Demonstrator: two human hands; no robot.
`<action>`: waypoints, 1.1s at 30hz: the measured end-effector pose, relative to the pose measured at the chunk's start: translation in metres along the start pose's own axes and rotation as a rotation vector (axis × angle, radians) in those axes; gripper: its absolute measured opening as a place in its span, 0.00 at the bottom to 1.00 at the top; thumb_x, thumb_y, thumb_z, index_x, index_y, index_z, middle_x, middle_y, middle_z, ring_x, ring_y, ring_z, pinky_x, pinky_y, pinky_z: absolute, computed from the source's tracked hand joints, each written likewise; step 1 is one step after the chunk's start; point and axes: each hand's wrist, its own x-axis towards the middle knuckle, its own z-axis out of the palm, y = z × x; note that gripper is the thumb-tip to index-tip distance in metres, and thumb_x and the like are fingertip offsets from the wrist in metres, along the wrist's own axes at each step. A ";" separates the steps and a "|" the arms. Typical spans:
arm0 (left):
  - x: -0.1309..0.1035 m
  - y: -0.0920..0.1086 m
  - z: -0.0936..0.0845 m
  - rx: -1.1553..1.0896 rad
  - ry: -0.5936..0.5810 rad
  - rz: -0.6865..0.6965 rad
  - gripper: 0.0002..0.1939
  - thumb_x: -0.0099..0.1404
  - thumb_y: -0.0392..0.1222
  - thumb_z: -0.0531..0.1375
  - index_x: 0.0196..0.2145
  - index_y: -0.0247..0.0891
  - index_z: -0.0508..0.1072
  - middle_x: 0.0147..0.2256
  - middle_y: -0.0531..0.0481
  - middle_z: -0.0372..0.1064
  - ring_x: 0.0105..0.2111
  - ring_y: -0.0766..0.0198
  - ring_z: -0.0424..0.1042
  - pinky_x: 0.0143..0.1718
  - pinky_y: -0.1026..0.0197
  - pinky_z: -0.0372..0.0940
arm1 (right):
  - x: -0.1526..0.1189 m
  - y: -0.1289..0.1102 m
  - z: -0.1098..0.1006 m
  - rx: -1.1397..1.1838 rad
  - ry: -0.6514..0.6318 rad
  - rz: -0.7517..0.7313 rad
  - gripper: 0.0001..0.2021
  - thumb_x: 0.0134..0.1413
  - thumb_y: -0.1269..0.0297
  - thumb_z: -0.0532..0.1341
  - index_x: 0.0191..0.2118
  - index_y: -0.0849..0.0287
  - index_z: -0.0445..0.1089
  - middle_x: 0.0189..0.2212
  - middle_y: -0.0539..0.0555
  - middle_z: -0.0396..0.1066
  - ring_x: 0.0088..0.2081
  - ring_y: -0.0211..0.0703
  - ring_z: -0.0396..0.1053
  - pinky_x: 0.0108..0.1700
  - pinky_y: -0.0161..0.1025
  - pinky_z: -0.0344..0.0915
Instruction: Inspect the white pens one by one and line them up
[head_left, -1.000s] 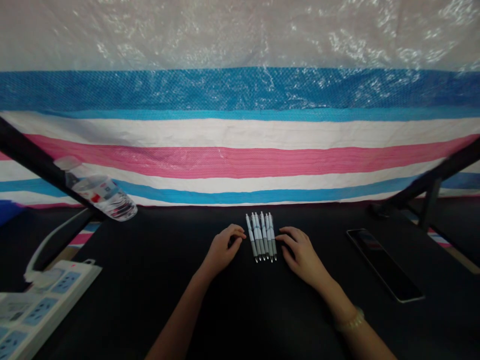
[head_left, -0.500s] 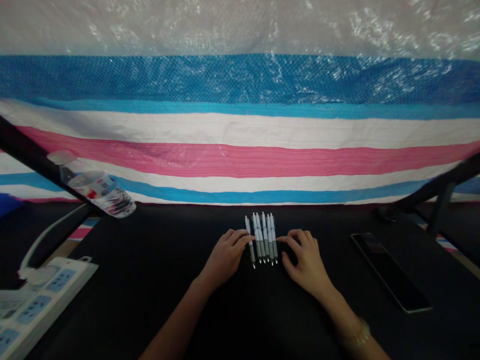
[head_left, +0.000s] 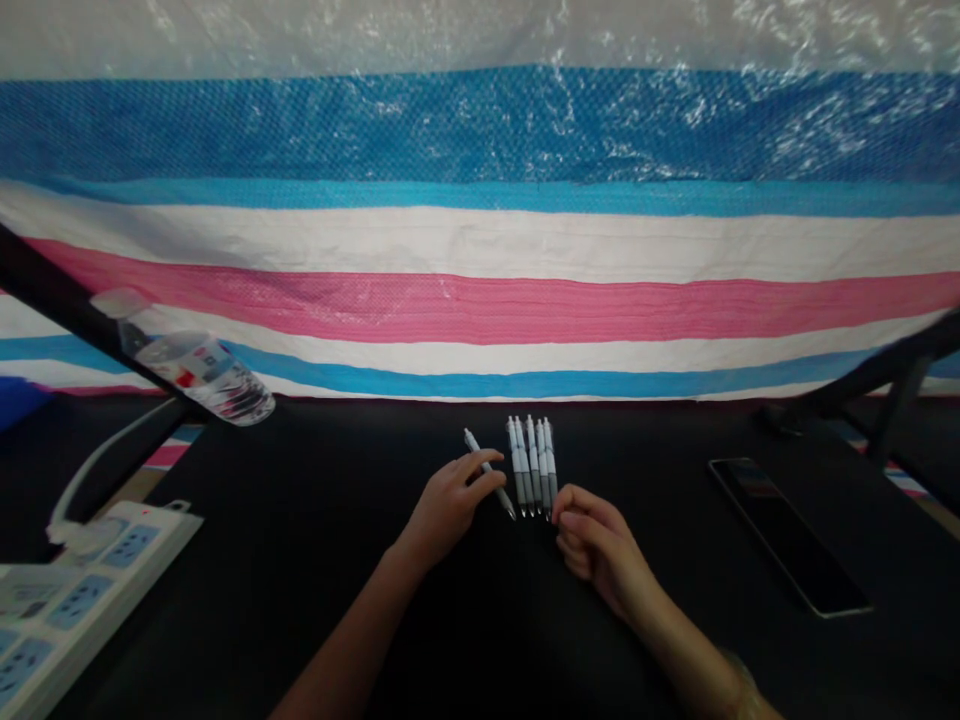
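Note:
Several white-and-grey click pens point(head_left: 533, 465) lie side by side in a tight row, their metal tips toward me. Left of the row, one separate pen point(head_left: 506, 500) lies slanted, its top leaning to the left. My left hand point(head_left: 450, 505) is over this separate pen, with index finger and thumb apart across its barrel; part of the pen is hidden beneath the fingers. My right hand point(head_left: 600, 545) has its fingers curled in and thumb against the index finger. Its fingertips are beside the tip of the rightmost pen, and I see nothing held in it.
On the black table point(head_left: 300, 560), a dark phone point(head_left: 787, 535) lies to the right. A white power strip point(head_left: 90, 600) with a plugged-in cable is at left. Behind it, a clear plastic bottle point(head_left: 214, 380) is tilted by a black bar. A striped tarp point(head_left: 480, 310) hangs behind.
The separate pen has turned, its top swinging left away from the row. My left fingers have spread. My right hand has moved toward me and its fingers have curled in.

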 end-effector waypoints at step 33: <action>0.001 0.010 -0.009 -1.584 0.016 -0.784 0.19 0.50 0.44 0.75 0.34 0.33 0.74 0.30 0.44 0.80 0.29 0.57 0.80 0.34 0.59 0.74 | -0.012 0.037 0.046 0.406 -0.300 0.474 0.17 0.53 0.50 0.68 0.33 0.60 0.67 0.14 0.40 0.56 0.15 0.26 0.42 0.17 0.27 0.39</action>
